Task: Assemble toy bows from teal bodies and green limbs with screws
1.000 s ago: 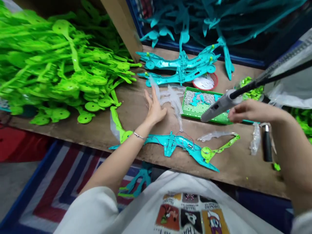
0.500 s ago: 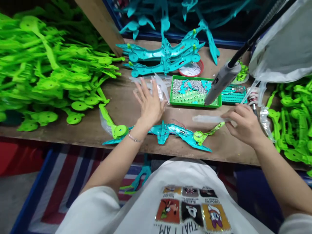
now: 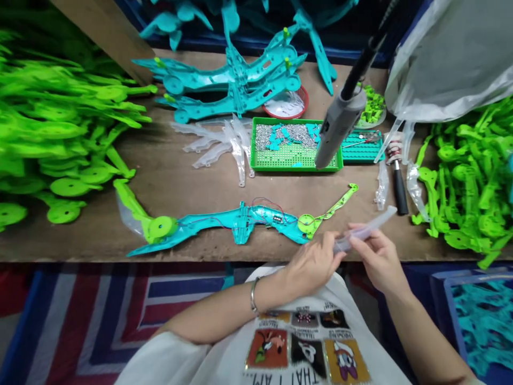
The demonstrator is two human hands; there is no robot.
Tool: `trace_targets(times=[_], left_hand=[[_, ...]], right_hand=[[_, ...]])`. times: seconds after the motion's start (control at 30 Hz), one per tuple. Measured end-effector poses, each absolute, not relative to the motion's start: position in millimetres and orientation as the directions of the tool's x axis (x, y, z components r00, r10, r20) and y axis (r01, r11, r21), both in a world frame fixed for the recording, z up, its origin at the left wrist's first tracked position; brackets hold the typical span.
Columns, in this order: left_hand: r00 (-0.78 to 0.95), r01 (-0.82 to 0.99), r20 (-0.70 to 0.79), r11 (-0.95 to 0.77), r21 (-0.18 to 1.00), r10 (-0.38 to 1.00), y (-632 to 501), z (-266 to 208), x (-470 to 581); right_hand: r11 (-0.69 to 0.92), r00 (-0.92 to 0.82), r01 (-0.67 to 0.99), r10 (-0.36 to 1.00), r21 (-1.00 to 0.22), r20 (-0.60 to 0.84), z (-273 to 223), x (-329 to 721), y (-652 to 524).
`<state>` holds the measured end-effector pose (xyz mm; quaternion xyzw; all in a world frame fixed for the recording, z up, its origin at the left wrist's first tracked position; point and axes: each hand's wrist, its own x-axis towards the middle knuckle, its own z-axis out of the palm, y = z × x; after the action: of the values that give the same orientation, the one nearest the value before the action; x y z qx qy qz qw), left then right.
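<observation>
My right hand [image 3: 379,259] pinches a translucent plastic strip [image 3: 372,225], a curved limb-shaped piece, close to the table's front edge. On the strip's near end are the closed fingers of my left hand [image 3: 315,262], some of them hidden behind it. Just beyond my hands lies a turquoise bow-shaped body [image 3: 212,220] with thin red and dark wires along it. A lime green arm [image 3: 160,227], backed by a clear piece, sits at its left end. At its right end is a second green arm [image 3: 334,206], with no clear piece visible on it.
Loose translucent strips [image 3: 218,144] lie left of a green tray [image 3: 296,160] of screws and turquoise bits. An electric screwdriver [image 3: 339,125] hangs over the tray. A black-handled tool [image 3: 398,187] lies right. Green part piles [image 3: 60,133] flank the table; turquoise bodies [image 3: 236,80] stand behind.
My left hand has left the loose strips and come right to the strip in my right hand. The right hand has drawn nearer the front edge. The camera view has shifted.
</observation>
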<state>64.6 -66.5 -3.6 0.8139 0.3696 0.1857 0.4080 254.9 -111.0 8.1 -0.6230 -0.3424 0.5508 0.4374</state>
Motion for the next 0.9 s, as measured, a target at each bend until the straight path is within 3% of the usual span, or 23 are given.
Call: trace_targets(times=[0.1, 0.17, 0.33, 0.63, 0.9], left_hand=[[0.647, 0.430, 0.061, -0.430, 0.794, 0.760, -63.5, -1.6, 52.9], [0.546, 0.428, 0.092, -0.372, 0.824, 0.832, -53.6, 1.2, 35.2], [0.310, 0.437, 0.089, -0.225, 0.871, 0.947, -31.1, -2.8, -7.2], [0.315, 0.484, 0.065, -0.220, 0.847, 0.947, -36.4, -9.0, -7.7], [0.432, 0.456, 0.105, -0.317, 0.832, 0.896, -30.9, -17.0, 8.8]], right_hand=[[-0.455, 0.207, -0.219, 0.843, -0.863, -0.497, -3.3, 272.5, -99.8], [-0.485, 0.204, -0.296, 0.809, -0.823, -0.551, -7.9, 287.3, -86.8], [-0.565, 0.116, -0.357, 0.764, -0.744, -0.635, -21.6, 296.0, -60.7], [-0.577, 0.063, -0.356, 0.770, -0.735, -0.635, -36.5, 271.1, -55.0], [-0.582, 0.076, -0.320, 0.771, -0.748, -0.632, -35.5, 271.4, -46.9]])
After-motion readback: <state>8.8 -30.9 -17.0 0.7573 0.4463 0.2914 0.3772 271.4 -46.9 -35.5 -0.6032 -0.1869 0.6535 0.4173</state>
